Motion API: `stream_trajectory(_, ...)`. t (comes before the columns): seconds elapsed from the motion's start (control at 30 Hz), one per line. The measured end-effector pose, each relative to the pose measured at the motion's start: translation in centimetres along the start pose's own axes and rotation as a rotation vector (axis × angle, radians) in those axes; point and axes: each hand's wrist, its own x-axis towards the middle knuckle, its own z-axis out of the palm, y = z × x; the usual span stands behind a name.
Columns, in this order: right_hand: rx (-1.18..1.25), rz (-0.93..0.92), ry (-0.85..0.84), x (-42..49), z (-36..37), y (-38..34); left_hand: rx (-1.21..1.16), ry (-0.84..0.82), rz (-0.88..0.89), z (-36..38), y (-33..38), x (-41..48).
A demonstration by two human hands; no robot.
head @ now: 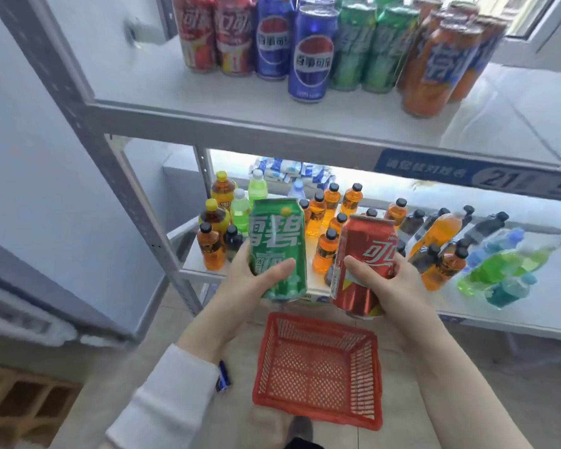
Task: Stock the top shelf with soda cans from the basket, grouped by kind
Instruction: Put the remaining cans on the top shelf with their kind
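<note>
My left hand grips a green soda can upright in front of the lower shelf. My right hand grips a red soda can, tilted slightly right. Both cans hang above the red plastic basket on the floor, which shows no cans inside. On the top shelf stand rows of cans by kind: red cans at the left, blue cans, green cans, then orange cans at the right.
The lower shelf holds several small bottles of orange, green, dark and blue drinks. A grey metal upright stands at the left. A small blue object lies on the floor beside my left sleeve. A blue label strip marks the shelf edge.
</note>
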Motion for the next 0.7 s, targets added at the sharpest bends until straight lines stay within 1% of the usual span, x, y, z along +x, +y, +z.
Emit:
stream_trajectory(0.13,0.002,-0.113,0.016,1.7,-0.6,-4.2,0.070,0.085,0.106,0.4,4.0,2.0)
stream_trajectory(0.33,0.009,-0.253,0.007,4.8,-2.8,-8.7,0.113,0.141,0.253,2.4,9.3,5.2)
stream_trajectory(0.47,0.011,-0.304,0.014,6.5,-4.7,-11.1,0.163,0.181,0.328,4.6,11.7,7.7)
stream_trajectory(0.7,0.012,-0.343,0.072,9.0,-7.9,-13.3,0.302,0.161,0.431,8.8,14.0,12.6)
